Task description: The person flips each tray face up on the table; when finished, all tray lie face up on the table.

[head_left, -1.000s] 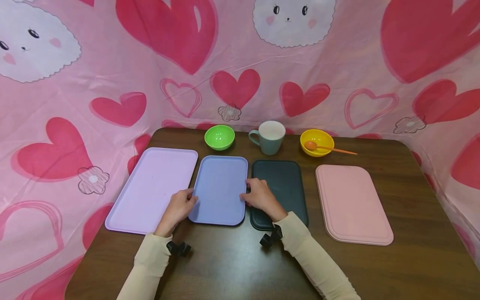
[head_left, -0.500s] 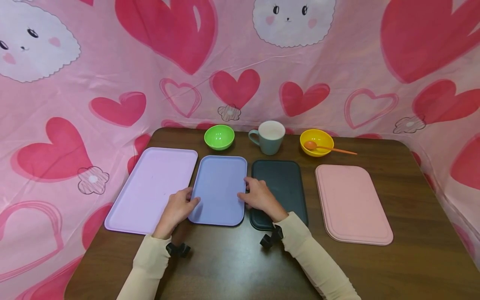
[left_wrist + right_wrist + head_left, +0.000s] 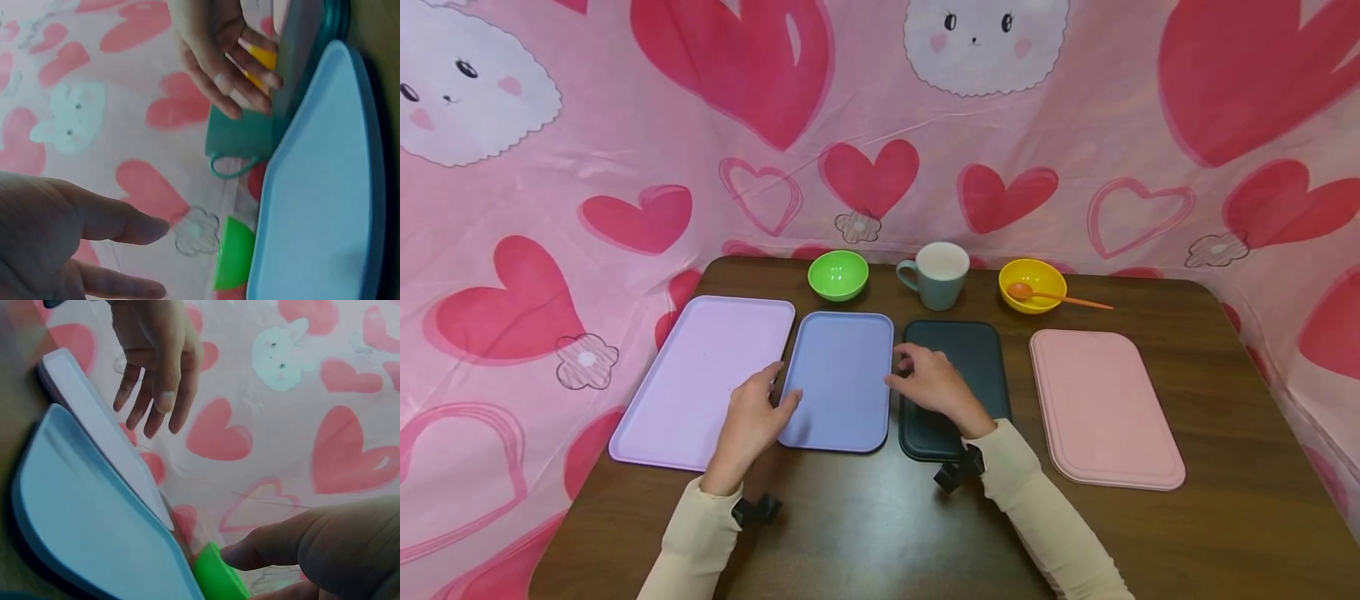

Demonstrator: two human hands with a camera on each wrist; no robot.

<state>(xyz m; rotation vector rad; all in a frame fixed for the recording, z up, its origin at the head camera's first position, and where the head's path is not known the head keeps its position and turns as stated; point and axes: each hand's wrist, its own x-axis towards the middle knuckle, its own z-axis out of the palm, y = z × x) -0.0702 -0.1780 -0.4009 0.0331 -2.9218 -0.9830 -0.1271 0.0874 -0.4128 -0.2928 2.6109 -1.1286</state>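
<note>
A blue rectangular tray (image 3: 838, 383) lies flat on the brown table between my hands. My left hand (image 3: 751, 421), thumb and fingers spread, is above its left edge and overlaps the lilac tray (image 3: 700, 375) in the head view. Over the dark green tray (image 3: 970, 358) is my right hand (image 3: 936, 383), its fingers loosely bent beside the blue tray's right edge. Neither hand holds anything. The wrist views show both hands raised above the blue tray (image 3: 325, 187), with the fingers apart.
Along the back stand a green bowl (image 3: 838, 276), a grey-blue mug (image 3: 942, 279) and a yellow bowl (image 3: 1032, 279) with an orange spoon (image 3: 1071, 300) in it. A pink tray (image 3: 1105, 408) lies at the right. Patterned pink cloth (image 3: 880, 100) hangs behind the table (image 3: 865, 525).
Both hands have let go of the blue tray's sides and come up and apart. The left thumb and fingers have spread; the right hand has shifted rightward. The tray stays put.
</note>
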